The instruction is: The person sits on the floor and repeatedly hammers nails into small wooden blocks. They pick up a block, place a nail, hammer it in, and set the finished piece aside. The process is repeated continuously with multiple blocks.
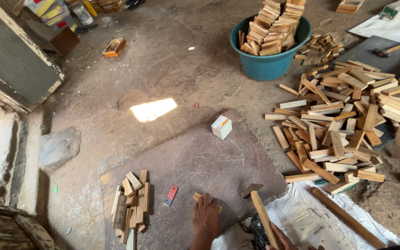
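While the left hand (205, 214) lies flat, fingers together, pressing a small wood block (199, 197) onto the dark slab (195, 157), the right hand (281, 238) grips a hammer (260, 209) by its pale handle, head resting on the slab edge. Rough-sawn strips (131, 203) lie stacked just left; a red-grey cutter (171, 195) sits between. Slab centre is bare. White carton (221, 126), orange stripe, at far edge. Teal tub (269, 46) and loose offcuts (343, 125) right.
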